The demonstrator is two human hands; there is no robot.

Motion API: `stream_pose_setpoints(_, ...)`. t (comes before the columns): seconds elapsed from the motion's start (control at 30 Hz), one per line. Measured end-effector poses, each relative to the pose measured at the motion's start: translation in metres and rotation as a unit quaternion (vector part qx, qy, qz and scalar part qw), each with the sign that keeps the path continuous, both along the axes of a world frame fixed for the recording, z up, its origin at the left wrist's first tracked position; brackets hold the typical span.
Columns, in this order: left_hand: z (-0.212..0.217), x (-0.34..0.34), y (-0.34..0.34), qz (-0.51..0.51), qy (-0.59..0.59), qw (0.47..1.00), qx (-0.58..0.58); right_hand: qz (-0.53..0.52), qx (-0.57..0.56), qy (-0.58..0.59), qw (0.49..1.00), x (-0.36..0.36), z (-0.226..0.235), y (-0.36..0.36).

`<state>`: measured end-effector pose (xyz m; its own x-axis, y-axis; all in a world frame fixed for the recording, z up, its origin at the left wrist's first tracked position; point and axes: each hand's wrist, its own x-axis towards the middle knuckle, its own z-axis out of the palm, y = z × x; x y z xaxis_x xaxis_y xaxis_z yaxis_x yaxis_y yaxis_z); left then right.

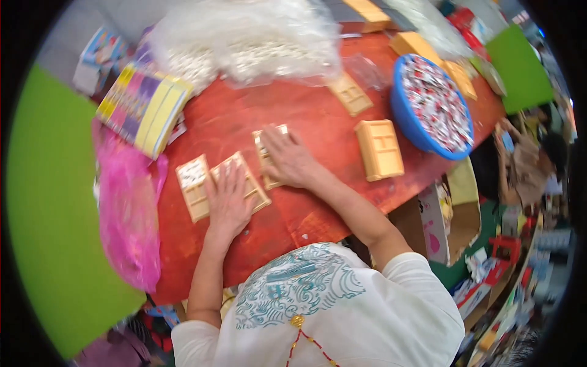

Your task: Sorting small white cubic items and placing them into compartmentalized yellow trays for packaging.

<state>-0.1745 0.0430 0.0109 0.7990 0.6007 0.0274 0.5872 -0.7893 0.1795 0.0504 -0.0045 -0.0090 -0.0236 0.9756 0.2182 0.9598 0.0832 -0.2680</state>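
Observation:
Three small tan compartment trays lie side by side on the red table (318, 214). White pieces fill the upper part of the left tray (198, 200); its lower compartments look bare. My left hand (232, 199) rests with fingers stretched over the middle tray (257, 194), which also has something white in its top part. Over the right tray (261, 153), my right hand (288, 160) lies with its fingers extended, hiding much of that tray. Blur keeps me from making out any small piece under the fingertips.
A stack of tan trays (380, 153) stands to the right, near a blue basin (400, 113) heaped with small red-and-white packets. Farther back are a single tray (350, 95) and a big clear bag (244, 37) of white pieces. A pink bag (128, 214) and yellow-purple box (145, 111) sit left.

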Motion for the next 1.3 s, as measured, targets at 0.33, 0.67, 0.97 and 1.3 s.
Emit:
stream_pose_setpoints(0.33, 0.004, -0.005, 0.010, 0.042, 0.040, 0.998, -0.001, -0.192, 0.116, -0.044, 0.973, 0.033, 0.075, -0.085)
stream_pose_setpoints(0.67, 0.016, 0.031, -0.015, -0.036, -0.138, 0.989, 0.029, -0.350, 0.076, -0.192, 0.914, 0.098, 0.045, -0.148)
stream_pose_setpoints(0.97, -0.001, 0.090, -0.038, -0.117, -0.126, 0.985, 0.013, -0.307, 0.087, -0.172, 0.932, 0.111, 0.045, -0.147)
stream_pose_setpoints(1.3, 0.005, 0.026, -0.018, -0.032, -0.107, 0.993, 0.025, -0.298, 0.126, -0.123, 0.938, 0.108, 0.064, -0.148)
